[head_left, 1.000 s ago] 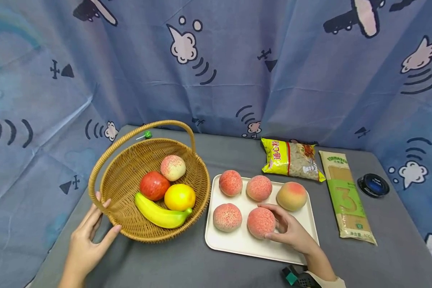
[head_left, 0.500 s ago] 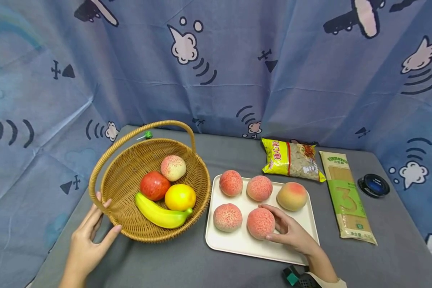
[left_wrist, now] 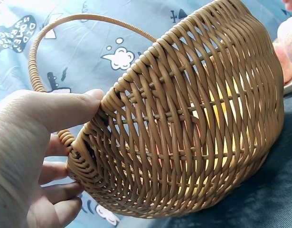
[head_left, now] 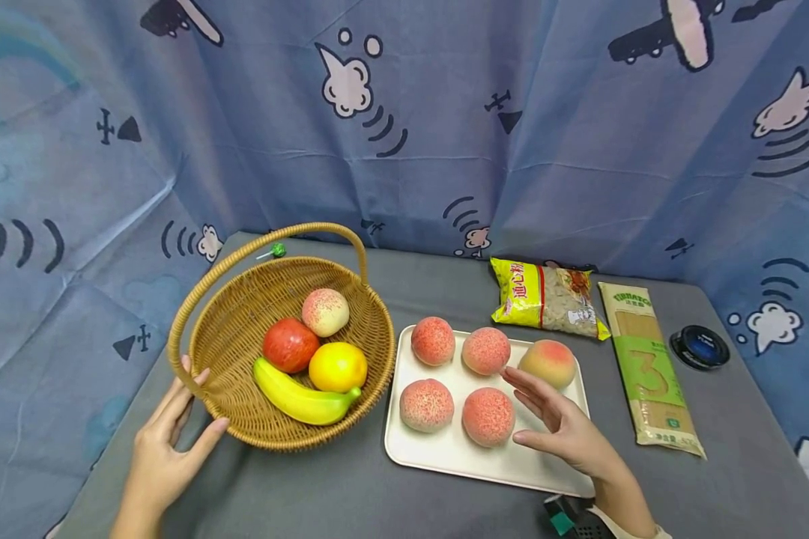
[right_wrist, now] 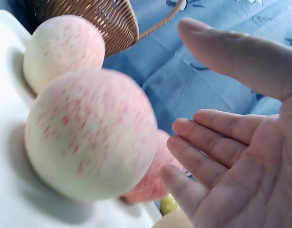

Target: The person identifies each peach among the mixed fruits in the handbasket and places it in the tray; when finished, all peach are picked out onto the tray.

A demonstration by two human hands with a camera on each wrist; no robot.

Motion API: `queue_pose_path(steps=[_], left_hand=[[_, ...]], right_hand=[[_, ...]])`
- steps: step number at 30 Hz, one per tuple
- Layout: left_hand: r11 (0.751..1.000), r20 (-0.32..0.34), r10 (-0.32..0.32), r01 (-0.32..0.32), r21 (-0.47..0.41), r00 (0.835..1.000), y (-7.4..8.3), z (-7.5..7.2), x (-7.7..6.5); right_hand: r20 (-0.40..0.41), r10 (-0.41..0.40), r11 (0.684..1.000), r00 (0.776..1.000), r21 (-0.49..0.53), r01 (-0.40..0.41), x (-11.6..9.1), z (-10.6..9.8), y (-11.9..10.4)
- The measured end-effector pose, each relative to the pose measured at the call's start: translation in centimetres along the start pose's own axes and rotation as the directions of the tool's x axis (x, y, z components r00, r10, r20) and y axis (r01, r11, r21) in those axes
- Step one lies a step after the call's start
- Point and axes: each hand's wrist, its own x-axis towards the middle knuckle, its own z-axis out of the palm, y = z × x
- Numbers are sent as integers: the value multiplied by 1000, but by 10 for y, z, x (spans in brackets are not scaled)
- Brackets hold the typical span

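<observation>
My left hand (head_left: pixel 158 453) holds the left edge of the wicker basket (head_left: pixel 290 442); in the left wrist view the thumb (left_wrist: pixel 84 107) lies on its rim and the other fingers reach around by the handle's base. Inside the basket are a red apple (head_left: pixel 288 346), a yellow lemon (head_left: pixel 340 367), a banana (head_left: pixel 303 397) and a pale peach (head_left: pixel 325 312). My right hand (head_left: pixel 569 434) hovers over the white tray (head_left: pixel 445 460) with fingers extended and nothing held. The nearest front peach (head_left: pixel 488 417) rests just left of its fingers, apart from them; several more peaches share the tray.
Behind the tray lies a yellow bag of pasta (head_left: pixel 546 299). To the right are a long noodle packet (head_left: pixel 650 367) and a round black tin (head_left: pixel 699 347). A green lollipop (head_left: pixel 279 250) sits behind the basket. Patterned blue curtain (head_left: pixel 404 187) hangs at the back.
My right hand has let go of the front peach, spread its fingers and drawn back to the right. That peach stays on the tray. My left hand keeps its place at the basket.
</observation>
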Motion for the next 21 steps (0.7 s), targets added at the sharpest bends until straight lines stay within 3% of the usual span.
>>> queue_pose_path(steps=[4, 9, 16, 21], left_hand=[[1000, -3, -13, 13, 13, 1000, -1, 0, 0], [997, -12, -72, 73, 38, 997, -1, 0, -1], [998, -10, -44, 44, 38, 999, 1, -1, 0], [996, -12, -77, 78, 53, 997, 4, 0, 0]], right_hand=[[2, -26, 1000, 1000, -17, 26, 9, 4, -9], [30, -105, 994, 994, 0, 105, 30, 14, -17], [83, -129, 992, 988, 7, 129, 73, 35, -39], [132, -120, 993, 984, -6, 122, 109, 49, -56]])
